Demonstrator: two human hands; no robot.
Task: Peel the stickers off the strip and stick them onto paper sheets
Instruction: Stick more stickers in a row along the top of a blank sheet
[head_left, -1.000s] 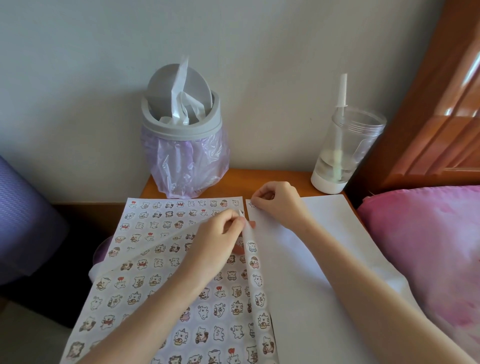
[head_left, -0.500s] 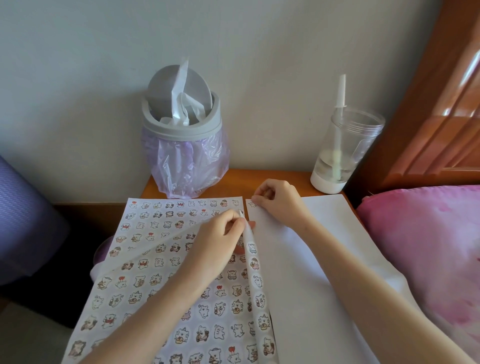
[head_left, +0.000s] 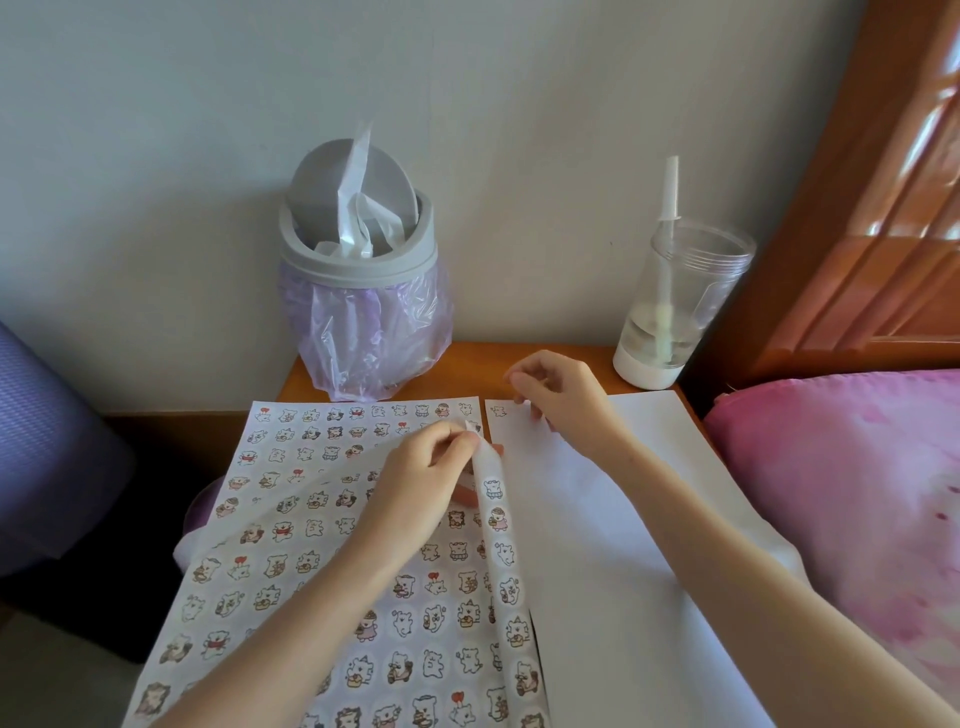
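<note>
The left hand (head_left: 426, 467) pinches the top of the strip (head_left: 506, 551) over the sheet (head_left: 311, 457), while the right hand (head_left: 563, 400) curls on the paper (head_left: 623, 545), though I cannot tell whether it holds anything.

No text, label, brand, number or sign can be read. Only small cartoon figures are seen printed on the sticker sheet (head_left: 291, 499) and on the strip (head_left: 503, 553), and no lettering can be made out among them.
</note>
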